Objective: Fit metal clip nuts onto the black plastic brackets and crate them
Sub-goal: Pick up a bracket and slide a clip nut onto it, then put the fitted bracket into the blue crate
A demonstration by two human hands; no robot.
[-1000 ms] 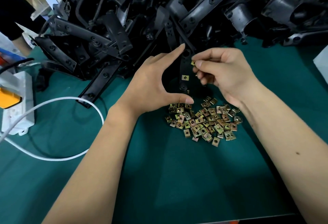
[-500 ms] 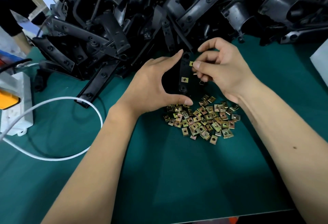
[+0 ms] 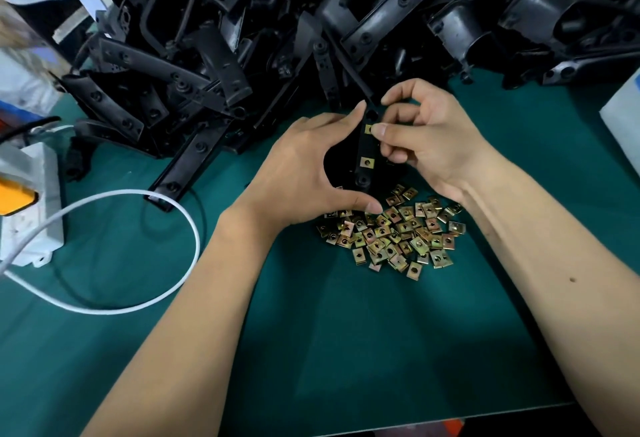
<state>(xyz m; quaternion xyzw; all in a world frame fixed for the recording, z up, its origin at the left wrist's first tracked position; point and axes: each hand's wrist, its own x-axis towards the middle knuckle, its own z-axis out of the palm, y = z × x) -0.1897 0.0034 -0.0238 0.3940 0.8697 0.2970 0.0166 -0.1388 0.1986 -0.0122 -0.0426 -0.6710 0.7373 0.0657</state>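
My left hand [image 3: 304,166] holds a black plastic bracket [image 3: 364,149] upright between forefinger on top and thumb underneath. One brass clip nut [image 3: 367,162] sits on the bracket's middle. My right hand [image 3: 426,135] pinches a second clip nut [image 3: 369,129] with thumb and fingers against the bracket's upper edge. A loose heap of clip nuts [image 3: 391,232] lies on the green mat just below both hands.
A big pile of black brackets [image 3: 311,28] fills the back of the green table [image 3: 346,332]. A white power strip [image 3: 31,201] with a white cable [image 3: 145,301] lies at the left. A white box corner [image 3: 623,118] shows at the right edge.
My right hand moved the clip nut left onto the bracket's upper edge and its thumb now presses on it. The left hand kept its hold on the bracket.
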